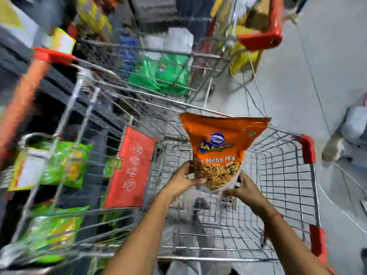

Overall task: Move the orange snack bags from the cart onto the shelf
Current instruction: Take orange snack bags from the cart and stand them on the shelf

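An orange snack bag with a blue logo and "Mitha Mix" print is held upright above the wire cart. My left hand grips its lower left corner. My right hand holds its lower right edge. The cart basket below looks bare of bags, with only floor showing through the mesh. The shelf runs along the left, dark and blurred.
Green snack bags lie in wire racks at the left. A red cart flap hangs at the basket's left side. A second cart ahead holds green packets. Grey floor lies at the right, with a bundle at the right edge.
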Demonstrator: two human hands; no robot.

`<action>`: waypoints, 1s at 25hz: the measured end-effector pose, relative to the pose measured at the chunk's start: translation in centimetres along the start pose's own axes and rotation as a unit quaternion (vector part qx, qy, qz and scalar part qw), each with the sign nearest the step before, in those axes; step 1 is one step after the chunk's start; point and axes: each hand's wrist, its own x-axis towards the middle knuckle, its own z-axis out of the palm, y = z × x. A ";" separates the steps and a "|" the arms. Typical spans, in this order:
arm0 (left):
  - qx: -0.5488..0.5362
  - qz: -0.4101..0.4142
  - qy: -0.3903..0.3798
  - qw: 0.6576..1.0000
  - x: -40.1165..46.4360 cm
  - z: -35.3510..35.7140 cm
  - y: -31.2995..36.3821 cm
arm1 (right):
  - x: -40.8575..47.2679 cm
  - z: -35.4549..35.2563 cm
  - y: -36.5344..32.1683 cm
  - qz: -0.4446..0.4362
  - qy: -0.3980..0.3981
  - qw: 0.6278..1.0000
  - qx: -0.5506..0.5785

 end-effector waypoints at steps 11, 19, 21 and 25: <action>-0.044 0.378 0.302 0.874 -36.9 -14.4 11.0 | -20.8 18.2 -24.8 -0.413 -0.088 0.906 0.008; -0.023 0.526 0.513 0.678 -61.7 -18.0 10.9 | -38.5 32.0 -35.2 -0.607 -0.262 0.747 0.074; -0.020 0.531 0.554 0.641 -64.7 -18.4 9.9 | -40.5 34.9 -36.0 -0.619 -0.282 0.729 0.073; -0.028 0.485 0.632 0.603 -68.7 -19.7 7.0 | -43.1 40.2 -36.7 -0.628 -0.325 0.705 0.053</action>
